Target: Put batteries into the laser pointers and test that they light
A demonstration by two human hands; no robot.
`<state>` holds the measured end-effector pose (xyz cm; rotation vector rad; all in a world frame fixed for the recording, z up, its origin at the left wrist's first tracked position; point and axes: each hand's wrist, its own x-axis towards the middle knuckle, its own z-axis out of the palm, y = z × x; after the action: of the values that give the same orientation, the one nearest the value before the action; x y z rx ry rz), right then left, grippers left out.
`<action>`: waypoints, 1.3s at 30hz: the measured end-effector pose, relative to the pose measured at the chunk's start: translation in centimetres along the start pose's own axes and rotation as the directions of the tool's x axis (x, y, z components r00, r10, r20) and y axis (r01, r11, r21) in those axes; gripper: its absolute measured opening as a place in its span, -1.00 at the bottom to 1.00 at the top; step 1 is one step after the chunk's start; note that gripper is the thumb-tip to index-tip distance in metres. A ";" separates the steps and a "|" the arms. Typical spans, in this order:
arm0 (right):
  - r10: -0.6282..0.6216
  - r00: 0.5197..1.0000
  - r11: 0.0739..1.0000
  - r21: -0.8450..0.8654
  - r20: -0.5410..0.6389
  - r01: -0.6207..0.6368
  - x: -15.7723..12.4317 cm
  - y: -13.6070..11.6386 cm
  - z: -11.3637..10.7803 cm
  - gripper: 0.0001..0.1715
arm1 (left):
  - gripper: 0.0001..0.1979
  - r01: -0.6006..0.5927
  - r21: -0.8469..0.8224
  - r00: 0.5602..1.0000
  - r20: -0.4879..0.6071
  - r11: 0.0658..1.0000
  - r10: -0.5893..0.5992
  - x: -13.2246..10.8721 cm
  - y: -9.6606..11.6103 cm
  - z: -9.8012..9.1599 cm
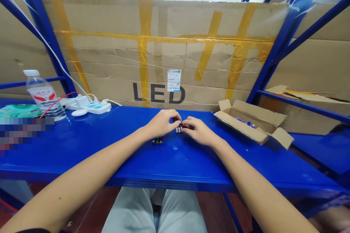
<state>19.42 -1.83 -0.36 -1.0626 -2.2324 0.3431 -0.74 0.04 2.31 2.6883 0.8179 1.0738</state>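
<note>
Pinched between both sets of fingertips near the middle of the desk: a bundle of small cylinders (179, 129), silver ends toward the camera, possibly batteries, though too small to say for sure. Left hand (161, 123) curled over it from the left, fingers narrow and closed on it. Right hand (201, 131) closed on it from the other side, thumb and forefinger doing the holding. Held low over the blue desk (109, 149), in front of the seated lap. Just beside the left hand, on its near side, a few loose cylinders (157, 140) lying flat on the desk, dark-bodied with coloured tips. Likely trouble from here: a slack pinch letting the bundle splay and spill, with round pieces rolling toward the front edge and off onto the lap, or a dragged wrist knocking the loose ones the same way. To the right, well apart from the hands, an open cardboard box (254, 123), flaps spread, with a few blue-tipped pieces (250, 124) showing low inside and anything else in it hidden by the near wall. Far left: a capped plastic water bottle (45, 96), fill level not readable, next to a white power strip (94, 107) with plugs and cables. Behind everything, a taped cardboard sheet (164, 51) marked LED.
</note>
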 end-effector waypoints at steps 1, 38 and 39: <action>-0.006 1.000 1.000 0.004 0.004 0.006 0.0 0.0 0.0 -0.83 | -0.89 0.007 -0.027 1.000 0.002 1.000 -0.007 0.0 0.0 0.0; -0.115 0.939 0.992 0.004 -0.324 0.123 -0.4 -1.5 0.7 -0.85 | -0.88 0.071 -0.205 0.997 0.047 0.976 -0.062 -0.1 -0.3 0.1; -0.094 0.945 0.994 0.024 -0.315 0.107 -0.3 -1.5 0.6 -0.83 | -0.88 0.054 -0.182 0.998 0.041 0.982 -0.047 -0.2 -0.4 0.1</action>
<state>18.28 -3.01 -0.28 -0.9068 -1.9768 0.1618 -0.92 0.31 2.00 2.5141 0.7382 1.0317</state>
